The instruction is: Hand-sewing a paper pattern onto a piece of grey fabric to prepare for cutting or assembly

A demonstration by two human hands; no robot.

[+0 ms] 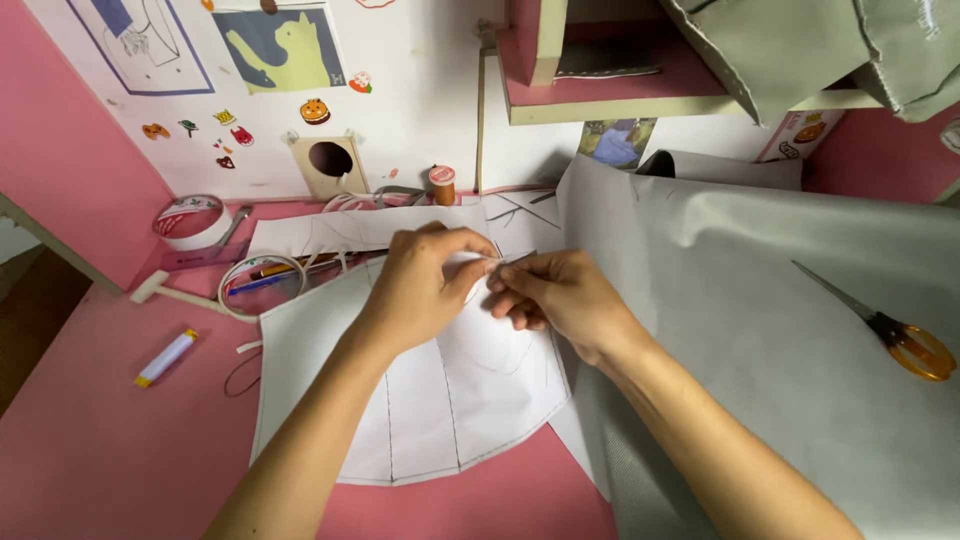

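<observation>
A white paper pattern piece [440, 400] with drawn lines lies on the pink table, partly overlapping a large sheet of grey fabric [760, 300] to its right. My left hand [425, 285] pinches the top edge of the paper between thumb and fingers. My right hand [555, 295] meets it fingertip to fingertip and holds a thin pin-like object at the same spot where paper and fabric meet. Both hands are closed in a pinch; the tip of the small object is hidden between the fingers.
Orange-handled scissors [900, 335] lie on the fabric at right. At left sit a roll of tape [190, 222], a measuring tape [262, 275], pens, and a white-and-yellow glue stick [166, 357]. An orange thread spool [442, 185] stands by the wall. More grey fabric [830, 50] hangs from a shelf.
</observation>
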